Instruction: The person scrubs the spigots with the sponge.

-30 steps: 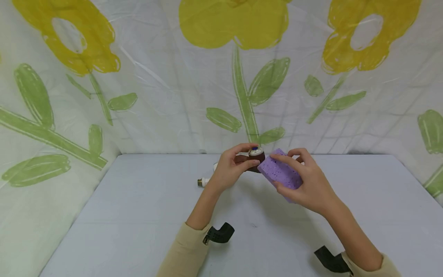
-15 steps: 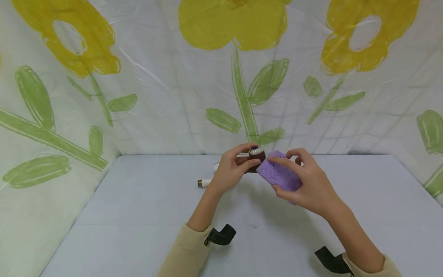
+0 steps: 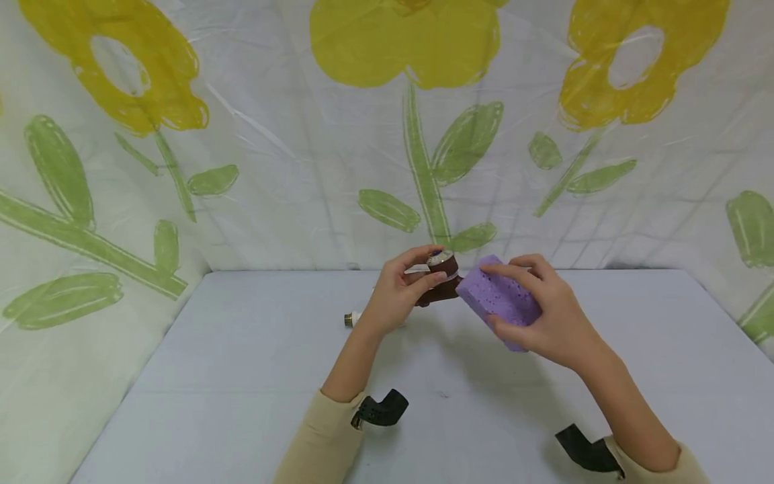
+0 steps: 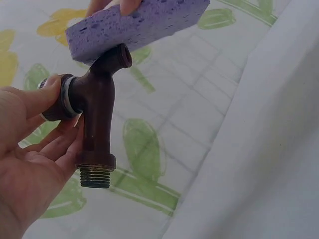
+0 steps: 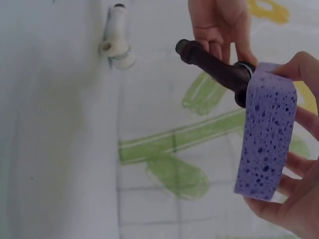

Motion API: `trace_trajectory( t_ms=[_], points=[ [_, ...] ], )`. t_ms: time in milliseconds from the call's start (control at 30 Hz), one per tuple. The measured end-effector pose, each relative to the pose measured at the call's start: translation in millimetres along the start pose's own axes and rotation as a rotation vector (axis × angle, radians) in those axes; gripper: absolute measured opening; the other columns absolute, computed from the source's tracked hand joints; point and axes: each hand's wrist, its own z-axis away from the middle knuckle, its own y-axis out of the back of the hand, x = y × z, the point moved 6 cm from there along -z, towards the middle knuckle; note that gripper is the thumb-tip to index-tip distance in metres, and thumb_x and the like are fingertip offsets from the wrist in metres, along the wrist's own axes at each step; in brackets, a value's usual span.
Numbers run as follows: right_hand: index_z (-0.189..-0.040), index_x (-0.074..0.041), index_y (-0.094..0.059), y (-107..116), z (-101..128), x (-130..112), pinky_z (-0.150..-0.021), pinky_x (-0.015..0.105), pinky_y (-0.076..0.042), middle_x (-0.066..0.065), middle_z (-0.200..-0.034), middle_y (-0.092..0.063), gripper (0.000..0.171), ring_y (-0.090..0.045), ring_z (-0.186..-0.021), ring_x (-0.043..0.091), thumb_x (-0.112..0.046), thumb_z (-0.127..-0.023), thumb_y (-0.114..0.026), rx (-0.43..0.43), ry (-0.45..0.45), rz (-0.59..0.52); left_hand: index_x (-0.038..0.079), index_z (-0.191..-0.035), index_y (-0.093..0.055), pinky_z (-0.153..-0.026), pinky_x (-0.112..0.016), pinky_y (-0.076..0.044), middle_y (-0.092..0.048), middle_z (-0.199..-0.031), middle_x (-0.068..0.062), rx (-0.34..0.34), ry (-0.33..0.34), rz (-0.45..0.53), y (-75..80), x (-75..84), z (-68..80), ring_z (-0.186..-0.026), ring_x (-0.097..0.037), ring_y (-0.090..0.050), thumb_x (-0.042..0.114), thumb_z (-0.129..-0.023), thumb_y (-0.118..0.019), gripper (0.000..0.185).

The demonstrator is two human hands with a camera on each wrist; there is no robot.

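My left hand (image 3: 393, 292) grips a dark brown faucet (image 4: 98, 104) by its round knob, thumb on one side and fingers on the other. The faucet's brass-coloured threaded end (image 4: 94, 177) points down in the left wrist view, with its spout at the top. In my right hand (image 3: 553, 312) a purple porous sponge (image 3: 498, 299) is pinched between thumb and fingers. The sponge lies right at the spout, overlapping it in the left wrist view. Both things are held up above the white table. Part of the knob is hidden behind my left fingers.
A white faucet (image 5: 117, 40) with a brass threaded end lies on the white table (image 3: 254, 376), behind my left wrist in the head view. Behind the table hangs a pale curtain (image 3: 272, 168) printed with yellow flowers. Black curved mounts (image 3: 383, 408) stick out from both sleeves.
The brown faucet has tilted and shifted slightly left in my left hand, showing more of its body. My right hand has moved a little right with the sponge, which has turned slightly.
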Motion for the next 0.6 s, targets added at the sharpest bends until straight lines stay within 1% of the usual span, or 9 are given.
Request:
trace_trajectory(
  t_ms=[67,100,200,300,400,467,600],
  points=[
    [-0.139,-0.019,-0.068,1,1,6,-0.072,0.029,-0.057,0.008,-0.125,-0.061,0.068,-0.059,-0.100,0.023,-0.006,-0.075,-0.090,-0.029,-0.078,-0.088,-0.005,-0.144,-0.057,-0.075,-0.023,-0.061,-0.057,-0.139,-0.022,-0.010,-0.003,0.016,-0.4,1.3,0.1,-0.104,-0.019,-0.074,-0.004,-0.103,-0.063,0.042],
    [-0.141,-0.019,-0.067,1,1,9,-0.073,0.028,-0.057,0.008,-0.125,-0.062,0.068,-0.059,-0.100,0.021,-0.006,-0.078,-0.088,-0.046,-0.108,-0.118,-0.005,-0.145,-0.057,-0.076,-0.023,-0.061,-0.057,-0.140,-0.022,-0.021,-0.002,0.022,-1.2,1.7,0.2,-0.104,-0.018,-0.074,-0.004,-0.103,-0.063,0.042],
    [-0.146,-0.020,-0.063,0,2,15,-0.076,0.025,-0.058,0.006,-0.129,-0.064,0.064,-0.059,-0.102,0.016,-0.006,-0.087,-0.081,-0.090,-0.165,-0.187,-0.006,-0.146,-0.054,-0.078,-0.022,-0.060,-0.055,-0.144,-0.022,-0.068,-0.004,0.032,-4.9,2.2,0.1,-0.103,-0.014,-0.073,-0.005,-0.103,-0.062,0.044],
    [-0.149,-0.020,-0.061,-2,3,18,-0.076,0.025,-0.059,0.005,-0.130,-0.064,0.060,-0.059,-0.102,0.014,-0.005,-0.093,-0.075,-0.123,-0.181,-0.250,-0.005,-0.148,-0.053,-0.077,-0.022,-0.059,-0.055,-0.145,-0.021,-0.095,-0.010,0.034,-7.3,2.0,0.3,-0.102,-0.012,-0.072,-0.005,-0.103,-0.062,0.045],
    [-0.149,-0.019,-0.060,-2,4,20,-0.075,0.026,-0.059,0.004,-0.131,-0.064,0.058,-0.058,-0.102,0.014,-0.003,-0.095,-0.073,-0.148,-0.177,-0.282,-0.002,-0.149,-0.054,-0.073,-0.022,-0.058,-0.055,-0.146,-0.020,-0.099,-0.021,0.025,-7.0,2.1,0.7,-0.101,-0.011,-0.072,-0.004,-0.104,-0.061,0.045],
    [-0.149,-0.019,-0.060,-1,5,21,-0.074,0.026,-0.058,0.003,-0.131,-0.063,0.057,-0.057,-0.102,0.015,-0.003,-0.095,-0.073,-0.160,-0.176,-0.285,-0.001,-0.150,-0.054,-0.072,-0.023,-0.057,-0.053,-0.150,-0.019,-0.101,-0.029,0.017,-6.1,2.2,1.1,-0.102,-0.011,-0.073,-0.003,-0.105,-0.060,0.045],
    [-0.150,-0.018,-0.059,-1,4,21,-0.075,0.025,-0.058,0.003,-0.130,-0.063,0.059,-0.059,-0.103,0.014,-0.003,-0.095,-0.075,-0.155,-0.184,-0.295,-0.001,-0.151,-0.053,-0.078,-0.022,-0.058,-0.047,-0.160,-0.016,-0.104,-0.030,0.004,-4.4,1.7,1.9,-0.110,-0.018,-0.073,-0.001,-0.106,-0.059,0.046]
  ],
)
